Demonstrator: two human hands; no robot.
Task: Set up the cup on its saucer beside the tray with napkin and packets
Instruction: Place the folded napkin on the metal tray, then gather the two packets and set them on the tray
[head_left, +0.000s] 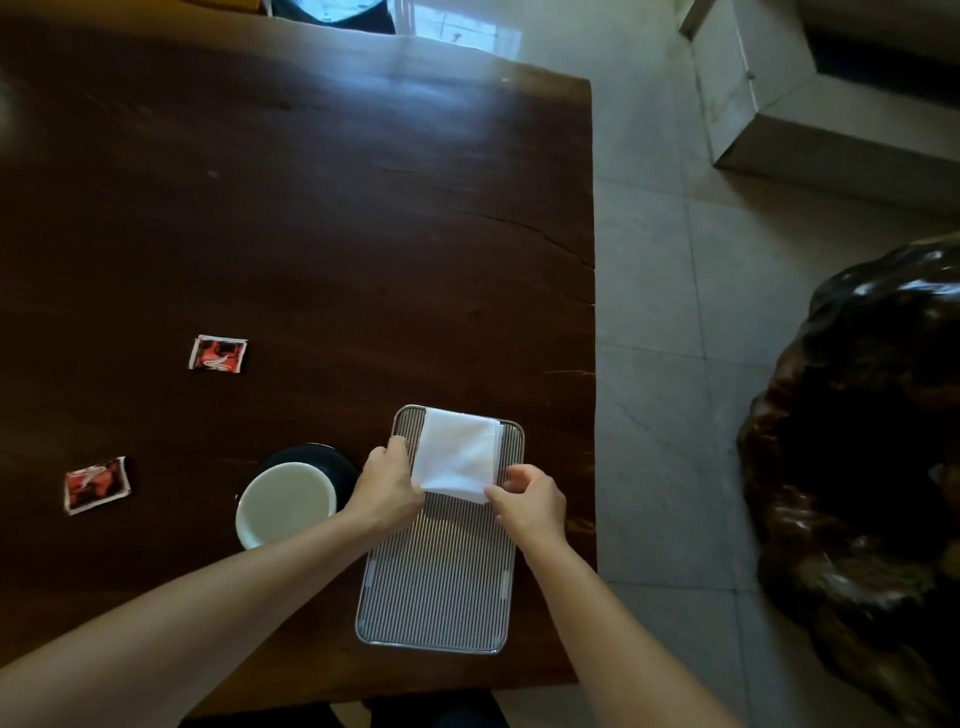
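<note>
Near packet (97, 485): flat on the dark table (322, 218), far left of both hands.
Far packet (218, 354): on the table, up and left of the grip, apart from the first.
Cup (285, 504): white, on its dark saucer (332, 460), just left of the left wrist.
Left hand (387, 486): forearm angled in from lower left, fingers pinching the napkin's left edge.
Napkin (457, 452): folded, white, on the tray's far end between both hands.
Right hand (530, 501): fingers curled, pinching the napkin's near right corner.
Tray (441, 582): ribbed metal, beneath both hands, near the table's right edge.

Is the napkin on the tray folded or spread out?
Folded. The napkin is a compact white square with layered edges at its right side, covering only the far end of the tray.
</note>
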